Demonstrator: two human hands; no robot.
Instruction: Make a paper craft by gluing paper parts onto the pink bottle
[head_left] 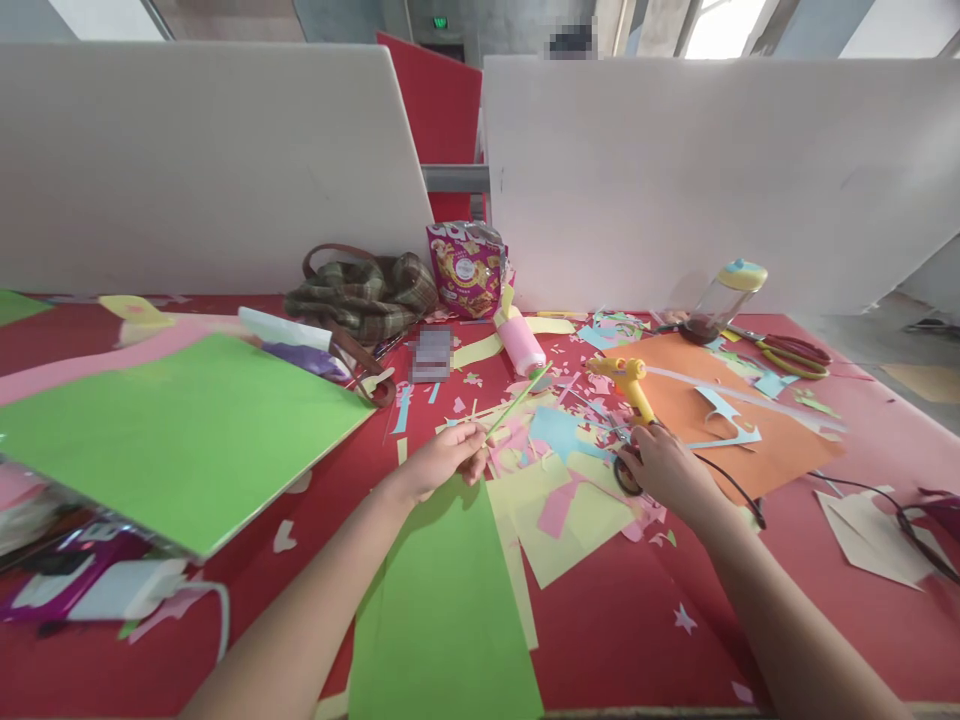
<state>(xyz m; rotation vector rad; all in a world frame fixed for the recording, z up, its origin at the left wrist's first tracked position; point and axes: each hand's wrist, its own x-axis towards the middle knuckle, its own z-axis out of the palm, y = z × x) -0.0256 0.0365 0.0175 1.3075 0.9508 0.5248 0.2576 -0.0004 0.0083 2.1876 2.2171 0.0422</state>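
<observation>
Left hand (pixel 454 460) pinches green strip (pixel 520 402), long axis slanting away rightward; right hand (pixel 664 468), farther off, at scissors (pixel 624 485) (grip: can't tell).

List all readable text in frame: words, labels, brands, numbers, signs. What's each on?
Nothing reads with certainty. Where marks show:
Purple snack bag: big white letters along the crumpled top, partly lost, can't quote; smaller print too small.
Green lit sign in the background: too small to read.
Purple package at left: pale marks, too blurred.
Grey item on the table: pixelated, unreadable.
</observation>
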